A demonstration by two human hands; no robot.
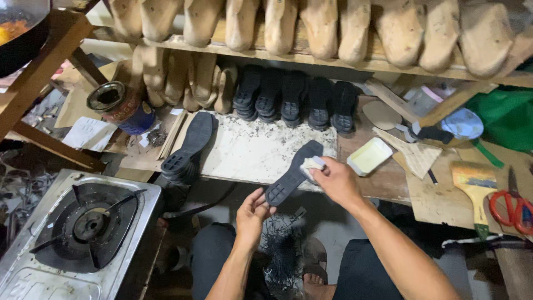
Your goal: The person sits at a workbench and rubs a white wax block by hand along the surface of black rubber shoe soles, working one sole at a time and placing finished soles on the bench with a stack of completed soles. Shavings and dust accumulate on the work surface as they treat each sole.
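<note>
Bench: cluttered wooden workbench [388, 183] under a shelf [311, 58] lined with pale wooden lasts [355, 28]; seen from above, the person's knees at 6 o'clock.
Sole: black rubber sole [291, 173] near centre, tilted from 7 to 1 o'clock, tread side up, held over the bench's front edge.
Left hand: left hand [251, 214] at 6 o'clock from the sole, fingers curled round its lower end, thumb on the tread.
Right hand: right hand [337, 180] at 3 o'clock from the sole, closed on a small pale pad [312, 164] and pressing it against the sole's upper half.
Board: speckled white board [261, 150] at 12 o'clock from the hands; a second black sole [189, 143] lies along its left edge.
Stack: row of black soles [294, 100] standing at the back, beneath the shelf.
Tray: small yellowish tray [368, 156] just beside the right hand, at 2 o'clock.
Tin: open round tin [123, 106] at 10 o'clock.
Stove: gas burner [83, 228] at 8 o'clock, well apart.
Tools: brush [475, 186] and red scissors [513, 208] at 3 o'clock, far right.
</note>
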